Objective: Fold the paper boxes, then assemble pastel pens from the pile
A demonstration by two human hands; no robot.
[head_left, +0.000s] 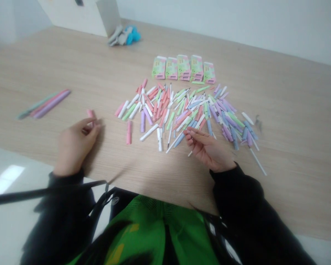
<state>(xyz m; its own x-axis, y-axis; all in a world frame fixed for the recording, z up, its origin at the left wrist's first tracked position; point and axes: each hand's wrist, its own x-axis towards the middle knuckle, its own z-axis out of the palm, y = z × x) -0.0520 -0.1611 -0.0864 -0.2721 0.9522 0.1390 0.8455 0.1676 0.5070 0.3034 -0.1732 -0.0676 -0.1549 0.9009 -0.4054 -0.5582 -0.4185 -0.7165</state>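
My left hand (78, 145) pinches a short pink pen barrel (90, 115) between its fingertips, at the left of the table. My right hand (208, 149) hovers at the front edge of a wide heap of pastel pen parts (179, 114) in pink, white, green, lilac and blue. Its fingers are curled close together, and whether they hold a thin piece is hard to tell. A loose pink barrel (129, 132) lies between my hands. Several long pens (44, 104) lie together further left.
Several small green-and-pink boxes (183, 68) stand in a row behind the heap. A grey and blue cloth bundle (124, 35) lies at the table's back edge by a pale box (79, 16). A small dark metal piece (258, 123) sits right of the heap on the wood-grain table (287, 92).
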